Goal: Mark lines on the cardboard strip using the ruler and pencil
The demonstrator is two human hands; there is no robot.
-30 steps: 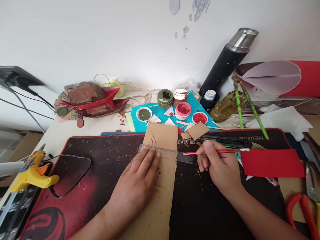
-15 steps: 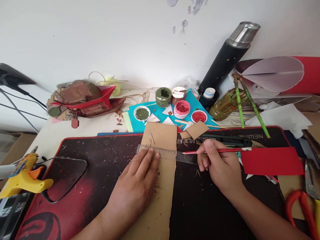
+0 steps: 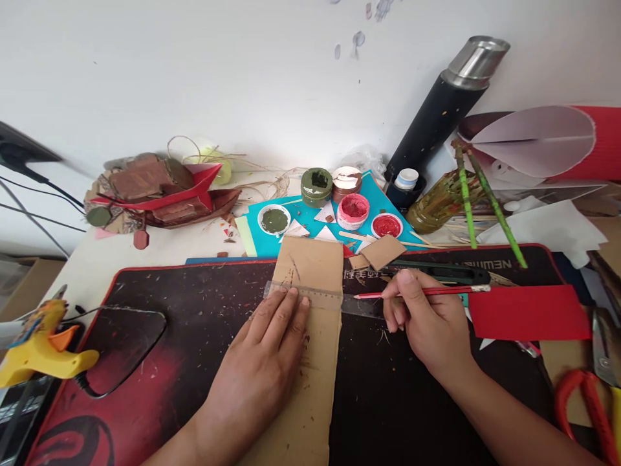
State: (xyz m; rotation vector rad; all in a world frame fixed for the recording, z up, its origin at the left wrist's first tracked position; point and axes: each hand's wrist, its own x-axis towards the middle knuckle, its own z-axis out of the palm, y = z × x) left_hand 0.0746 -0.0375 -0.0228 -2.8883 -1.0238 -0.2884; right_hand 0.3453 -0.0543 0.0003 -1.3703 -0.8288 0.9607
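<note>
My left hand lies flat with its fingers stretched out, pressing a clear plastic ruler down across a long strip of brown cardboard. A few dark pencil lines show on the cardboard just above the ruler. Between the thumb and fingers of my right hand is a red pencil, held almost level. Its tip points left and is close to the cardboard's right edge, over the ruler's right part. Some of the ruler is hidden under my left fingertips.
Under the cardboard is a dark mat. Open paint pots stand behind on blue sheets. A yellow glue gun is at left, a model boat behind it. Red paper, a box cutter and scissors lie at right.
The view has shifted very slightly. Both hands, the ruler, the pencil and the cardboard keep their places relative to one another.
</note>
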